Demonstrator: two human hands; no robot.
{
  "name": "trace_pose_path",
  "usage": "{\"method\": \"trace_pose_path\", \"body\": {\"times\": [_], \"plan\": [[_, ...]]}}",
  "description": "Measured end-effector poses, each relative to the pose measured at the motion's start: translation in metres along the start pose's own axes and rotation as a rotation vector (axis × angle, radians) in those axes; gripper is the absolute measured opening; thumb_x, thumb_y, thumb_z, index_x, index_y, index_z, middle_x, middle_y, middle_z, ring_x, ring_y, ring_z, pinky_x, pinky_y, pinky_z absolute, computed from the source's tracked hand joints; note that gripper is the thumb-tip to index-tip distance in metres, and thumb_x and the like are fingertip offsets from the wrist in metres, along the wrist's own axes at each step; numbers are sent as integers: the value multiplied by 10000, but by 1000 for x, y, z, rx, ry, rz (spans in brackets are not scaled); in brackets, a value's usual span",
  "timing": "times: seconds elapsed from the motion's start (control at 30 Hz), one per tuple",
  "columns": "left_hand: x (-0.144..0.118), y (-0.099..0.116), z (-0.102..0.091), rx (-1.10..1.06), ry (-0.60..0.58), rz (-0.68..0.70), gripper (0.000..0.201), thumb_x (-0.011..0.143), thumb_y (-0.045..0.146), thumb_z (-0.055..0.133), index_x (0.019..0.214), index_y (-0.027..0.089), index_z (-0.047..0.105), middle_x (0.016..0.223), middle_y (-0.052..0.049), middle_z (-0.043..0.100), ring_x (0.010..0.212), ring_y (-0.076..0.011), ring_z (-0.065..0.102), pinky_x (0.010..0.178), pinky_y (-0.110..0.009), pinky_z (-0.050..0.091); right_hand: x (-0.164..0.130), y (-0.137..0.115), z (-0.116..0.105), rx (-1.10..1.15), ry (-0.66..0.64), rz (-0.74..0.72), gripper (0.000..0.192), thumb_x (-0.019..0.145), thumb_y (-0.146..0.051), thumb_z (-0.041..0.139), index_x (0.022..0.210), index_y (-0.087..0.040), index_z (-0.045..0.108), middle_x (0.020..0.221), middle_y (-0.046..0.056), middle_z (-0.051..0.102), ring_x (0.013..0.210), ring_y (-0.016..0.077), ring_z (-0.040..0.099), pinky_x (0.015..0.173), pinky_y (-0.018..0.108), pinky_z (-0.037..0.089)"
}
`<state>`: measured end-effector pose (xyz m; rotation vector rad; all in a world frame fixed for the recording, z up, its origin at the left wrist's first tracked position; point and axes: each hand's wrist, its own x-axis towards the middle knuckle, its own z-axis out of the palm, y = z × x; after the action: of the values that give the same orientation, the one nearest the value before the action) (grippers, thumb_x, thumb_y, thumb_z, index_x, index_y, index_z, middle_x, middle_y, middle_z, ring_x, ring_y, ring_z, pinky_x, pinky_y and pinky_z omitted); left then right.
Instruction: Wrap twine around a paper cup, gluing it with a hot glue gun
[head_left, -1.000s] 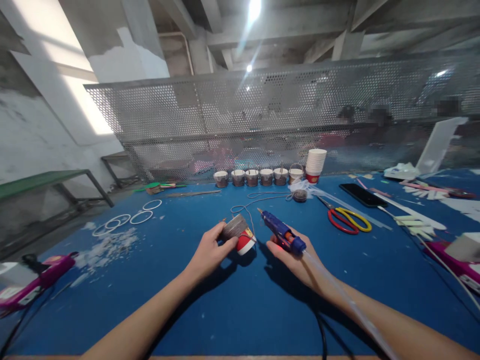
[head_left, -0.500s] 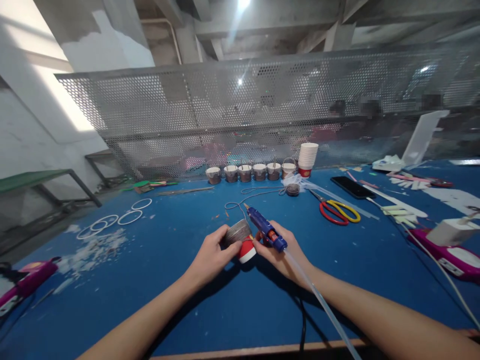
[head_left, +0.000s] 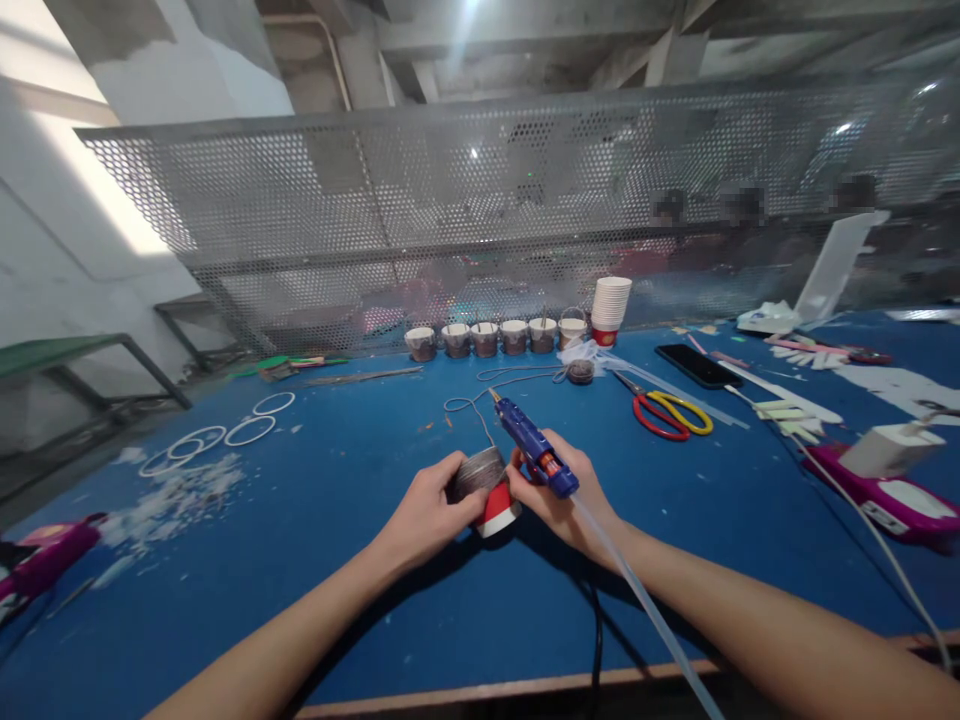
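Note:
My left hand point(head_left: 435, 505) is closed around a red and white paper cup point(head_left: 499, 512), tilted on its side, whose upper part is wrapped in grey yarn point(head_left: 480, 470). In my right hand point(head_left: 566, 490) is a blue hot glue gun point(head_left: 534, 445), its tip pointing away to the upper left and a long clear glue stick trailing from its back. The right fingertips are at the cup's right side; whether they press on it I cannot tell. From the cup a strand of yarn loops over the table to a small grey yarn ball point(head_left: 580, 372).
Several yarn-wrapped cups point(head_left: 485, 340) stand in a row at the back beside a stack of paper cups point(head_left: 611, 308). Scissors point(head_left: 671, 414), a phone point(head_left: 697, 365) and a magenta power strip point(head_left: 885, 495) lie to the right. White rings point(head_left: 251, 430) and scraps lie left.
The view has shifted slightly, moving the background left and up. The cup has turned a little between my hands, showing more of its red side. Both hands keep their holds.

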<state>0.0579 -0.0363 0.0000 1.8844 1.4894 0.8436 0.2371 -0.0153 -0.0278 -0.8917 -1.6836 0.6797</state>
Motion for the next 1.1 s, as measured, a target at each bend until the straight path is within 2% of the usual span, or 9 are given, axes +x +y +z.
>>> {"method": "trace_pose_path", "body": {"times": [0.17, 0.37, 0.6, 1.1], "plan": [[-1, 4, -1, 3, 19, 5, 153, 688, 320, 501, 630, 208, 414, 599, 49, 393, 600, -125, 387, 561, -251, 309, 1, -1, 0, -27, 23, -9, 97, 764, -258, 611, 798, -205, 537, 681, -27, 592, 572, 117, 532, 601, 243, 438], [-1, 1, -2, -14, 45, 0, 184, 693, 345, 528, 620, 201, 441, 603, 47, 406, 606, -126, 402, 565, -249, 320, 0, 2, -1, -60, -23, 45, 112, 749, -270, 613, 780, -204, 527, 667, -20, 589, 573, 121, 506, 583, 248, 419], [0, -1, -3, -36, 79, 12, 197, 696, 352, 539, 612, 199, 447, 597, 44, 408, 597, -125, 403, 556, -249, 318, -2, 11, 3, -66, -35, 44, 142, 753, -295, 618, 791, -210, 511, 657, -25, 573, 570, 125, 502, 584, 251, 417], [-2, 0, -2, -21, 108, 27, 230, 703, 370, 544, 601, 200, 428, 606, 38, 404, 626, -133, 410, 581, -249, 335, -2, 2, 2, -16, -55, 104, 128, 738, -281, 602, 771, -211, 499, 648, -42, 543, 571, 121, 475, 593, 246, 415]]}}
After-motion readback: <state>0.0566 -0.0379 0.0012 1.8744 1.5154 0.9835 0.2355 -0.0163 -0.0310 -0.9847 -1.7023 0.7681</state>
